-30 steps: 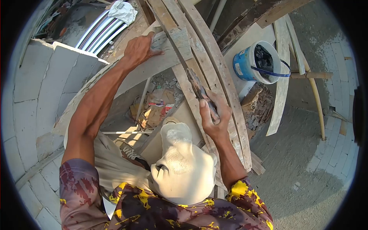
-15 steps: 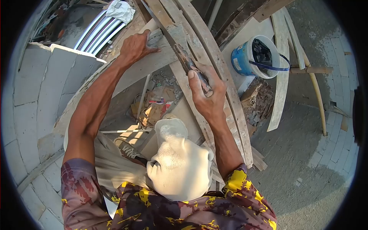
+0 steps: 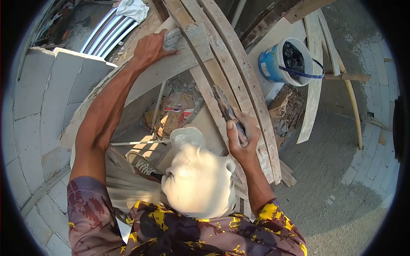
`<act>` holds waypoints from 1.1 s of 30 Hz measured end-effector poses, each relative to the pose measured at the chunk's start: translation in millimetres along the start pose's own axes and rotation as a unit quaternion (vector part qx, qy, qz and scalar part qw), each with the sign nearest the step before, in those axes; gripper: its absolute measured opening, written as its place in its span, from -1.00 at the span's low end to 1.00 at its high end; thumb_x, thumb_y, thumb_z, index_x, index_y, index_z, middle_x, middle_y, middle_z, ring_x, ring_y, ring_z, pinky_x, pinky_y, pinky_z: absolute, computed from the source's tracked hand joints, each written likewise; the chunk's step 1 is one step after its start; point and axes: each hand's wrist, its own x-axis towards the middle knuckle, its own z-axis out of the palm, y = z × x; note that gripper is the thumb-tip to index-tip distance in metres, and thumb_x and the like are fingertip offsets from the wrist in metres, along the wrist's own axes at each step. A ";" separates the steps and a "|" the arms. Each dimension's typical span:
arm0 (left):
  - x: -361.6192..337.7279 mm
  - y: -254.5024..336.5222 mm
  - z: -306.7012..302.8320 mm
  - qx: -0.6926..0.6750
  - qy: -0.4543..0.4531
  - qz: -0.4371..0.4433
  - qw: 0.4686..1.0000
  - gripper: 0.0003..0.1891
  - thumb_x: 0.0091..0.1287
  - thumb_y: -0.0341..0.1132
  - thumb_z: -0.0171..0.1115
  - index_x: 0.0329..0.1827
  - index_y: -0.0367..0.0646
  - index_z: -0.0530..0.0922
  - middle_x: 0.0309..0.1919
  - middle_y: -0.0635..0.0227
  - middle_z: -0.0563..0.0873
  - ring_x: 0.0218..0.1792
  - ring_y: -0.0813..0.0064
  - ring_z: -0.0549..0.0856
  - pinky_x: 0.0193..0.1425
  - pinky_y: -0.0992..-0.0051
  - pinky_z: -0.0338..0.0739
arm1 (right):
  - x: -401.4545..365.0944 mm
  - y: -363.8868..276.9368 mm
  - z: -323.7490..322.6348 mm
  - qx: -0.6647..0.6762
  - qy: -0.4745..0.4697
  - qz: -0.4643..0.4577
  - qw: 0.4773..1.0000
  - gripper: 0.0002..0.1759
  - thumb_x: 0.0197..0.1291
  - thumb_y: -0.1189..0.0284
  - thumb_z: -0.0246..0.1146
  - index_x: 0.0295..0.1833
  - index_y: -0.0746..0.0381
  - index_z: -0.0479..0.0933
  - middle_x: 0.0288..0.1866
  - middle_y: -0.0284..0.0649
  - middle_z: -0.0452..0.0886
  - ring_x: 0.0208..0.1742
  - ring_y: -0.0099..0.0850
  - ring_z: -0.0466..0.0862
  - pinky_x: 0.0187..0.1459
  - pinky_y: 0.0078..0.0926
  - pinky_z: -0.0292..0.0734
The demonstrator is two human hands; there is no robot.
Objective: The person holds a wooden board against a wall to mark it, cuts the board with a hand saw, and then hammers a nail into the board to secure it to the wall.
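My right hand point(image 3: 244, 137) is wrapped round the worn, paint-spotted handle of a handsaw point(image 3: 223, 102). Its long, thin blade points up and to the left, lying across a wide pale wooden board point(image 3: 171, 68) near its right end. My left hand point(image 3: 149, 50) grips the upper edge of that board, thumb stretched toward the blade and the other fingers curled over the far side. Under the board's end run long planks point(image 3: 232, 55), side by side. How deep the blade sits in the wood cannot be made out.
A blue and white bucket point(image 3: 269, 64) with dark contents stands at the right. Beyond it lean thin boards point(image 3: 311, 85) and a bamboo pole point(image 3: 352, 111). Pale block walling point(image 3: 42, 85) rises at the left. Rubble and scraps point(image 3: 175, 111) lie below the board.
My right hand has drawn the handsaw back toward my body and slightly right, so more of its blade shows past the board. My left hand keeps its place on the board.
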 end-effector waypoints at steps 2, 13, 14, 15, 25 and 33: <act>5.6 -5.8 6.0 -0.029 0.039 0.044 0.998 -0.13 -0.06 0.33 0.40 0.02 -0.34 0.47 -0.58 0.04 0.63 -0.46 0.04 0.70 -0.39 0.15 0.56 | -22.1 5.2 -25.1 -0.020 -0.013 -0.011 1.000 -0.69 0.17 0.49 0.28 -0.01 0.44 0.54 -0.37 -0.05 0.68 -0.45 -0.40 0.67 -0.35 -0.53 0.55; 13.3 -19.4 6.7 -0.021 0.045 0.033 0.998 -0.17 -0.06 0.34 0.39 -0.10 -0.35 0.50 -0.50 0.01 0.67 -0.39 0.02 0.72 -0.32 0.16 0.62 | -50.4 17.3 -27.6 -0.026 -0.003 0.037 0.999 -0.54 0.29 0.24 0.20 0.04 0.47 0.53 -0.43 -0.20 0.63 -0.53 -0.63 0.50 -0.43 -0.61 0.42; 20.5 -21.8 3.8 -0.020 0.050 0.032 0.998 -0.17 -0.06 0.34 0.39 -0.10 -0.35 0.50 -0.50 0.01 0.67 -0.39 0.02 0.72 -0.32 0.16 0.62 | -70.3 19.6 -48.1 -0.045 -0.023 0.030 0.998 -0.50 0.29 0.21 0.19 0.02 0.51 0.53 -0.39 -0.12 0.67 -0.52 -0.63 0.53 -0.39 -0.63 0.44; 20.4 -21.4 5.1 -0.017 0.052 0.025 0.998 -0.18 -0.06 0.33 0.39 -0.11 -0.35 0.50 -0.50 0.03 0.67 -0.39 0.02 0.72 -0.32 0.16 0.62 | -63.3 15.0 -48.5 -0.030 -0.029 0.033 0.999 -0.52 0.28 0.23 0.19 0.00 0.51 0.54 -0.37 -0.10 0.68 -0.52 -0.63 0.54 -0.39 -0.62 0.45; 17.9 -23.7 13.1 -0.027 0.042 0.034 0.998 -0.19 -0.05 0.31 0.40 -0.10 -0.36 0.50 -0.48 0.00 0.67 -0.37 0.02 0.72 -0.31 0.14 0.60 | -35.9 12.1 -8.9 -0.060 -0.016 -0.034 0.998 -0.69 0.18 0.53 0.26 -0.01 0.48 0.51 -0.27 0.07 0.68 -0.29 -0.30 0.73 -0.22 -0.50 0.58; 15.5 -14.4 6.8 0.005 -0.003 0.014 1.000 -0.16 -0.04 0.31 0.41 -0.03 -0.35 0.49 -0.52 0.07 0.64 -0.42 0.13 0.69 -0.30 0.21 0.57 | 36.1 -10.2 30.4 0.001 -0.002 0.002 1.000 -0.72 0.16 0.52 0.27 -0.05 0.45 0.54 -0.39 0.03 0.66 -0.46 -0.27 0.67 -0.39 -0.49 0.53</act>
